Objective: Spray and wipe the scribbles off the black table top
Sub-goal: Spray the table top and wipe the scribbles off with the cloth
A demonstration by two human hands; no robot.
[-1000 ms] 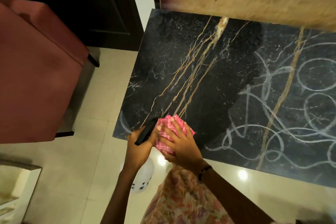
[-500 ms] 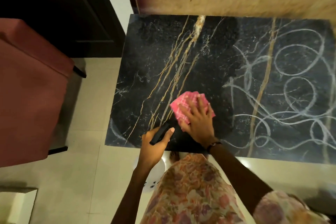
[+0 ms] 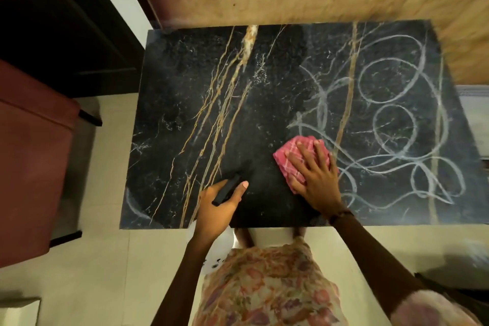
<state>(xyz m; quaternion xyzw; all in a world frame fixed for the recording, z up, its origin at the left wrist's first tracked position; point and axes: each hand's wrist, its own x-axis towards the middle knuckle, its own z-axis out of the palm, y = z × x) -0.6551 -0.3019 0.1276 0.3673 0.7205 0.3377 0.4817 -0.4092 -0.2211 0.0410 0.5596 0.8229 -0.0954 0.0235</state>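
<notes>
We note a floral garment point(image 3: 267, 288) in pink, orange and cream, with a short sleeve point(image 3: 434, 309) of like print. A dark beaded wristband point(image 3: 341, 216) sits behind the right hand point(image 3: 315, 180) fingers. The left hand point(image 3: 217, 206) is bare.

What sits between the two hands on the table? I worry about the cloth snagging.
Nothing: in the head view, bare black table top separates the left hand from the right hand pressing the cloth.

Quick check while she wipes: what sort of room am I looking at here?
Most likely a living or sitting room in a home. A low black marble table top stands on pale glossy floor tiles, with a reddish upholstered chair beside it and a dark wooden door behind.
</notes>
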